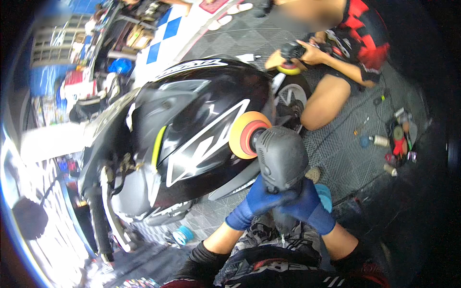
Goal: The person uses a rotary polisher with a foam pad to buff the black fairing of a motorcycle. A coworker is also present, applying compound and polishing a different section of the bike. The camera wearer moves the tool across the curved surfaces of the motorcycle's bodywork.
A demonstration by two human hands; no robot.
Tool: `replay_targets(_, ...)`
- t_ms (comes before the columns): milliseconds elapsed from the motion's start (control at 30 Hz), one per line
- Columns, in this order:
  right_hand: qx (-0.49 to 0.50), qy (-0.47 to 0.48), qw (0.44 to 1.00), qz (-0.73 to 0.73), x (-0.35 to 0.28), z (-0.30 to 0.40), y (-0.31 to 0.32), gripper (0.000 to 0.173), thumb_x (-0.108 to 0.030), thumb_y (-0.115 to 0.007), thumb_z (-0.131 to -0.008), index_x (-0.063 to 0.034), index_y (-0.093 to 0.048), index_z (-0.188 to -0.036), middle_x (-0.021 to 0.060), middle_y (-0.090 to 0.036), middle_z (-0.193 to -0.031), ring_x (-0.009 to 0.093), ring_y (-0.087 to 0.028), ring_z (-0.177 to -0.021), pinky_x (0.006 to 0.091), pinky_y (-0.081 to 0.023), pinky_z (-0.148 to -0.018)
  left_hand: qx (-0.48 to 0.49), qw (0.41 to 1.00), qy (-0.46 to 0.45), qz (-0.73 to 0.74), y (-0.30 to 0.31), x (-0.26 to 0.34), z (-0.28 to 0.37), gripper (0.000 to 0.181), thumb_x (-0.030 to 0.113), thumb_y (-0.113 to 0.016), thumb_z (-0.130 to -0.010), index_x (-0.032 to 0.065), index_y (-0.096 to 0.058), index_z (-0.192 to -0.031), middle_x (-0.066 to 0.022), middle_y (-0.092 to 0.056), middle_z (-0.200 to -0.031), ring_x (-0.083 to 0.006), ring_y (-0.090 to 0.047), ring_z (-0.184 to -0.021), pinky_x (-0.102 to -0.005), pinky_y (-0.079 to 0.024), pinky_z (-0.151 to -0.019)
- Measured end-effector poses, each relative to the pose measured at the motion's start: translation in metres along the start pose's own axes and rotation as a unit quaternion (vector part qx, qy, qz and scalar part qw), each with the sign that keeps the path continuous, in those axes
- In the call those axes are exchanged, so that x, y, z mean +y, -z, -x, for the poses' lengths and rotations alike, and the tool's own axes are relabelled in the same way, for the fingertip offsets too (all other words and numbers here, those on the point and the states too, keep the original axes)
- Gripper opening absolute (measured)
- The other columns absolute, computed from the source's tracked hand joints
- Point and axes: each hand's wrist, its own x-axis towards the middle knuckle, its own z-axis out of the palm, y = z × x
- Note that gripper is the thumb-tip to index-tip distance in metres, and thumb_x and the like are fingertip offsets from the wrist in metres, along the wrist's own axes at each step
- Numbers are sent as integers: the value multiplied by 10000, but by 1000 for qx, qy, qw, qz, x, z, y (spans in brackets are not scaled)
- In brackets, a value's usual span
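Observation:
Both hands wear blue gloves and grip a black power polisher (282, 156). My left hand (261, 198) is on the near left of its body, and my right hand (306, 203) on the near right; the fingers are largely hidden behind the tool. The polisher's orange and yellow foam pad (248, 135) faces the glossy black side panel (212, 133) of a motorcycle with white line graphics. Whether pad and panel touch, I cannot tell. The motorcycle's handlebar grip (96, 216) is at the lower left.
Another person (326, 61) sits by the wheel (291, 97), holding a second polisher (291, 54) with a yellow pad. Bottles, pads and small tools (398, 135) lie on the grey tiled floor (333, 154) at right. A blue roll-like object (183, 235) lies below the motorcycle. Cluttered shelves (95, 46) stand at upper left.

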Motion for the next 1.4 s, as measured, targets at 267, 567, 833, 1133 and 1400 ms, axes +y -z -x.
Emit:
replay_targets(267,33,31,970,239,-85,11,-68,767,-403,-808,-581,-17,-484,-1160,195,-592,-1032,335,-603,-923,415,-476,-816,34,996,-20,84,42,-27,87,624,233,-666,-773,58,-384,-1301,-127,-455,-1271,-259,-437,-1185,-395,-388,-966)
replay_targets(567,21,-23,959,280,-82,27,-121,792,-519,-715,-641,89,-425,-1057,216,-618,-791,379,-637,-689,428,-524,-554,73,982,-1,174,66,-34,140,397,270,-549,-840,70,-458,-1170,-84,-494,-1105,-231,-468,-1060,-386,-370,-946)
replay_targets(833,36,24,947,317,-74,27,-149,889,-613,-685,-660,100,-384,-1097,192,-570,-695,310,-604,-544,386,-506,-494,89,984,-3,155,94,-47,166,421,281,-533,-828,58,-450,-1176,-96,-491,-1118,-251,-457,-1090,-393,-333,-987)
replay_targets(1133,88,-9,953,290,-61,32,-144,939,-617,-701,-629,87,-384,-1163,225,-602,-754,359,-637,-642,424,-526,-567,42,994,-55,80,85,-28,136,448,292,-515,-816,44,-441,-1181,-111,-487,-1133,-273,-446,-1125,-401,-291,-1033)
replay_targets(1400,194,35,974,111,-15,41,-105,768,-506,-755,-583,-46,-463,-1124,220,-629,-905,380,-632,-810,453,-517,-719,-98,994,34,26,77,-55,96,592,362,-627,-820,112,-399,-1306,-80,-477,-1205,-254,-427,-1167,-355,-259,-1071)
